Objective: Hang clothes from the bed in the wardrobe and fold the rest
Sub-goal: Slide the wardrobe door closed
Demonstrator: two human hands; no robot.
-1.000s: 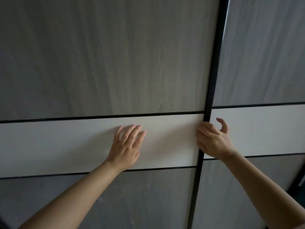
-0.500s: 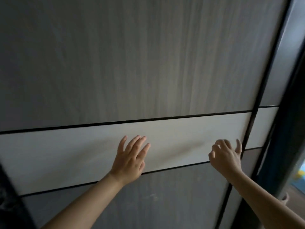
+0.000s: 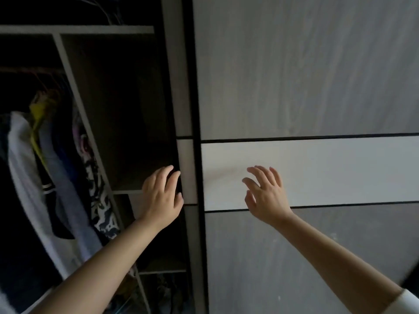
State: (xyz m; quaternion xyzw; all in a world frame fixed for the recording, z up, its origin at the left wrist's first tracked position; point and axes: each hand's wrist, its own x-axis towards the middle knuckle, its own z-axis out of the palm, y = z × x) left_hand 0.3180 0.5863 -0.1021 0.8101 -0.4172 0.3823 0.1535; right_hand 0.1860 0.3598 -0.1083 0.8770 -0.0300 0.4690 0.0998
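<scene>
Slid aside since a second ago, the sliding door (image 3: 306, 87) now stands at the right of the view, and the wardrobe (image 3: 108, 30) interior, hidden before, lies open on the left. A person's left hand (image 3: 162, 196), which was flat on the door's white band (image 3: 340, 168), now curls its fingers round the dark edge of a rear door panel (image 3: 187, 171) beside the opening. The right hand (image 3: 265, 193), earlier hooked on the door's edge, now has its fingers spread and relaxed against or just off the white band, holding nothing; whether it touches the surface cannot be told. Inside the wardrobe, hanging clothes (image 3: 45, 166) fill the left compartment: white, yellow, dark and patterned garments packed close together on a rail. An upright divider (image 3: 74, 91) separates them from dim shelves (image 3: 127, 191) just left of the left hand. The bed and the clothes on it are out of view.
</scene>
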